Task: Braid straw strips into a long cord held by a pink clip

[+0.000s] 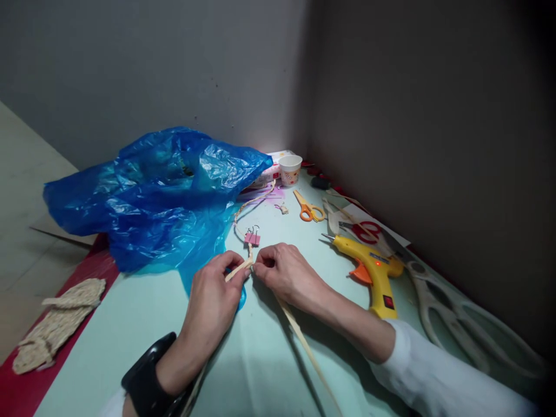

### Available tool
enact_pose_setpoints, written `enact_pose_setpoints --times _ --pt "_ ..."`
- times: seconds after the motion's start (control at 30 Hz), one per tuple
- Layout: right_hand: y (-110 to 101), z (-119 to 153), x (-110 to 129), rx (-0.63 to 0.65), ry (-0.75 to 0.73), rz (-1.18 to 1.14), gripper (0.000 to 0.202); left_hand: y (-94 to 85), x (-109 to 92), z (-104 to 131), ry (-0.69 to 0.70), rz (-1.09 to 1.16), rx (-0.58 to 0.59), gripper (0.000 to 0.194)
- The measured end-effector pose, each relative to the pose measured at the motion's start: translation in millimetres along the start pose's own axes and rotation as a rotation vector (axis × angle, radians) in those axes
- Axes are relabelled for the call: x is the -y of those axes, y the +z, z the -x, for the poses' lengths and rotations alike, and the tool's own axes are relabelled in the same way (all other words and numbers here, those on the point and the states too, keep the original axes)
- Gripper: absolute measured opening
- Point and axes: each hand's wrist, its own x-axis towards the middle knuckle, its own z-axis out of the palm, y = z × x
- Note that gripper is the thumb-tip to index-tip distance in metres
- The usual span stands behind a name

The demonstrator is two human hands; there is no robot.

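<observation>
A thin braid of pale straw-like strands (251, 253) runs away from me over the table, with a pink binder clip (252, 238) fastened on it just beyond my fingers. My left hand (217, 289), with a black watch on the wrist, pinches one flat strand at the near end of the braid. Close beside it, my right hand (282, 272) is closed at the same spot, its fingertips partly hidden. From under the right hand a long loose strand (306, 347) trails toward me. Another strand passes below my left wrist.
A crumpled blue plastic bag (174, 197) lies back left; a woven straw sole (61, 324) sits at the left edge. Rightward are a yellow glue gun (369, 266) with its light on, orange scissors (309, 209), red-handled scissors (367, 231) and large scissors (456, 318). Behind stands a paper cup (290, 170).
</observation>
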Motion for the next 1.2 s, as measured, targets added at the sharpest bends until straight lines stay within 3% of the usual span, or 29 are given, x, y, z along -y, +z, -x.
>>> enact_pose_setpoints --times 0.27,0.47,0.77,0.93,1.2 --pt "-0.6 -0.1 0.5 0.026 -0.008 0.005 0.021 2.7 -8.3 6.5 0.133 -0.167 -0.07 0.006" --pt "-0.1 0.1 0.1 0.025 -0.016 -0.008 0.02 0.5 -8.0 7.6 0.176 -0.081 -0.065 0.013" --pt "-0.2 -0.4 -0.3 0.019 -0.009 0.002 0.02 4.9 -2.6 17.4 0.282 -0.232 -0.126 0.014" --pt "0.5 -1.2 -1.6 0.027 0.007 0.006 0.018 7.7 -2.1 24.5 0.39 -0.266 -0.085 0.025" --pt "-6.4 -7.1 -9.5 0.174 0.031 -0.194 0.021 8.1 4.1 34.9 0.558 -0.624 -0.098 0.038"
